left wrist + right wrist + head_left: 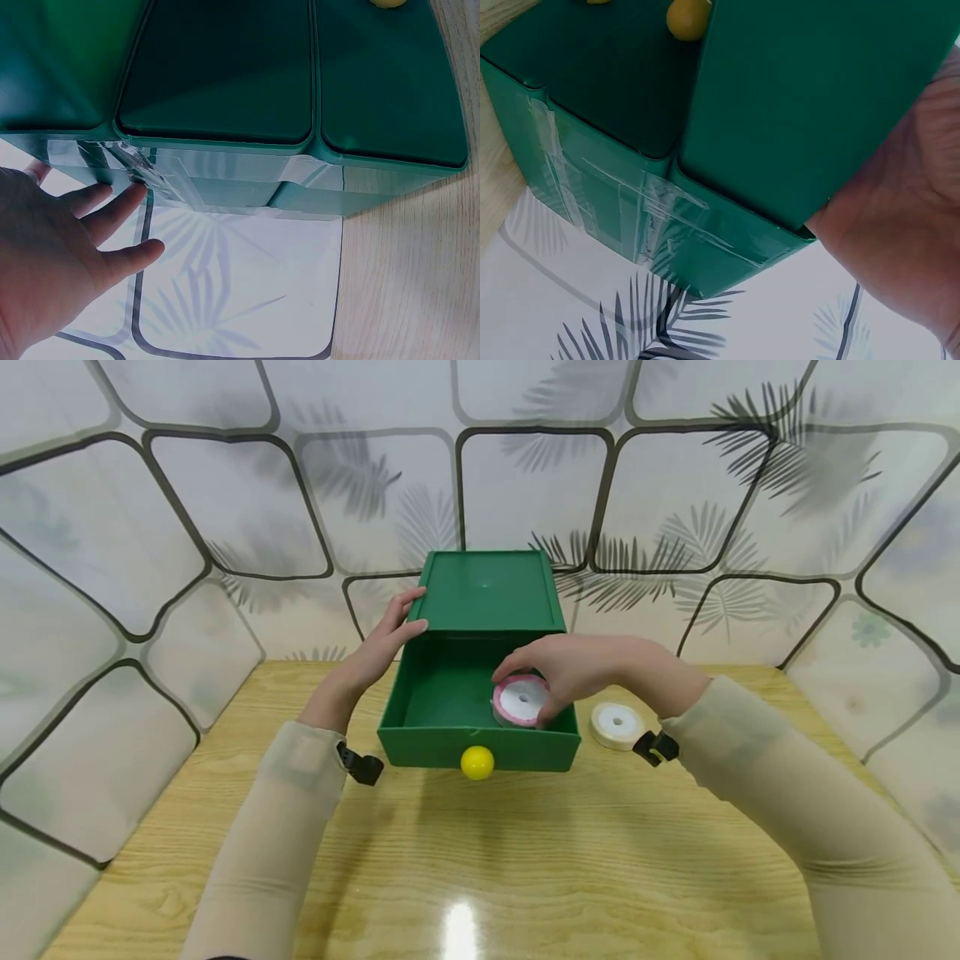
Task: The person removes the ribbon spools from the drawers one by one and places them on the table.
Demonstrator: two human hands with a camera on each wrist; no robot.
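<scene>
A green drawer unit (483, 589) has its top drawer (427, 747) pulled out, with a yellow round knob (477, 763) on the front. Inside the drawer, toward its right side, my right hand (581, 664) grips a pink-edged white ribbon spool (516, 702) between thumb and fingers. My left hand (375, 652) rests at the unit's left side, fingers extended; the left wrist view shows its fingertips by the taped side wall (232, 169). From the right wrist, the drawer's side (795, 97) hides the spool and the fingers of that hand.
On the wooden table (585, 860), just right of the drawer, lies a cream ribbon spool (617, 725). A patterned cloth backdrop (532, 485) stands behind the unit and along both sides. Lower drawers (217, 75) sit beneath the pulled-out one.
</scene>
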